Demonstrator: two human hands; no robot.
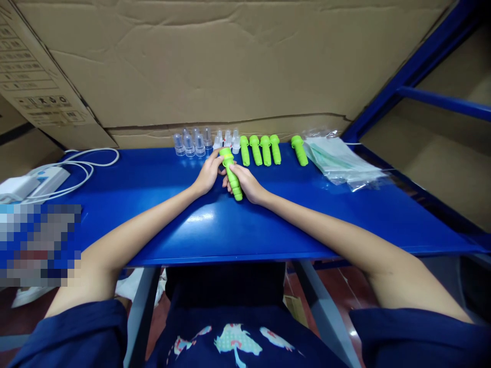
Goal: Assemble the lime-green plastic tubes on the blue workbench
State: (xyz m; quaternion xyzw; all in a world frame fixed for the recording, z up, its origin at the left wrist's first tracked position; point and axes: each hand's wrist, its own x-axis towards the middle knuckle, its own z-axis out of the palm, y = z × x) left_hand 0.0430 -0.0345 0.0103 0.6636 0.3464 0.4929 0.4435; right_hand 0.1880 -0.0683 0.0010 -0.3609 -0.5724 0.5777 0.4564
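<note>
A bright-green ribbed plastic tube (234, 180) slants between the fingers (238, 170) — left hand (208, 174) pinches its upper end; right hand (250, 184) grips its middle.

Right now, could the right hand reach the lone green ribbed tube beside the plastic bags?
Probably yes: only blue tabletop seems to lie between the right hand and the lone tube, though that hand is holding another green ribbed tube.

Grn ribbed tube (235, 185); tilted; held btwn L hand (209, 174) & R hand (247, 181)
</note>
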